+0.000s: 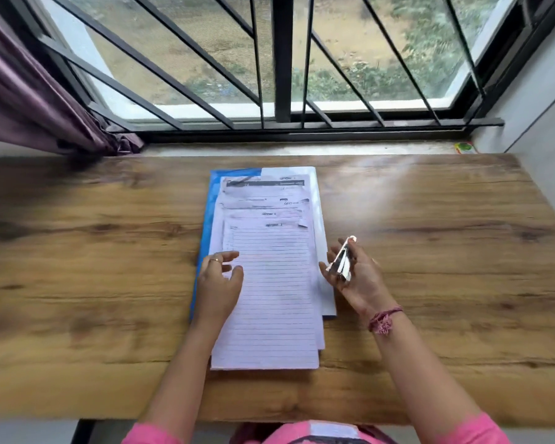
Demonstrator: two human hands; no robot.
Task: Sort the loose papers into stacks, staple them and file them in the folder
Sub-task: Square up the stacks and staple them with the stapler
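Soft daylight comes in through the barred window (276, 59) across the top of the frame, leaving a pale glare streak on the wooden table (430, 219) at centre right. The whole picture is slightly smeared by motion blur, so print on the papers (269, 283) is unreadable. Wide-angle distortion bends the table edges and window frame toward the corners, and the lower edge lies dimmer

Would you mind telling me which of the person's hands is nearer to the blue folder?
Left. The left hand lies over the blue folder at its left edge, beside the papers; the right hand holds a metal stapler just off the pile's right edge.
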